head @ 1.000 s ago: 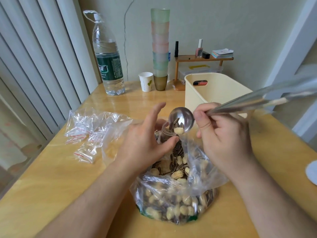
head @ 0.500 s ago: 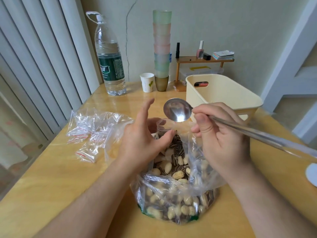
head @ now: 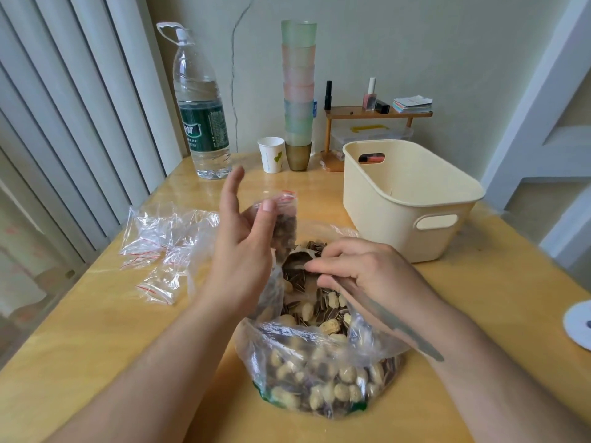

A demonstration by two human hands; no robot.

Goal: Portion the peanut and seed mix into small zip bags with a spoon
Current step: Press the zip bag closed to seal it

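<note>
A large clear bag (head: 319, 372) of peanuts and striped seeds stands open at the table's middle. My left hand (head: 240, 247) pinches a small zip bag (head: 283, 225) with a red seal line, partly filled with mix, just above the large bag's mouth. My right hand (head: 367, 273) grips a metal spoon (head: 393, 321). The spoon's bowl is down in the mix at the large bag's opening, and its handle runs back over my wrist.
A pile of empty small zip bags (head: 160, 247) lies to the left. A cream plastic basket (head: 409, 199) stands to the back right. At the back are a water bottle (head: 200, 113), a paper cup (head: 271, 154), stacked cups (head: 299, 91) and a small wooden shelf (head: 377, 114).
My right hand has turned the spoon from above the small bag down into the large bag's mix. My left hand has lifted the small bag a little higher.
</note>
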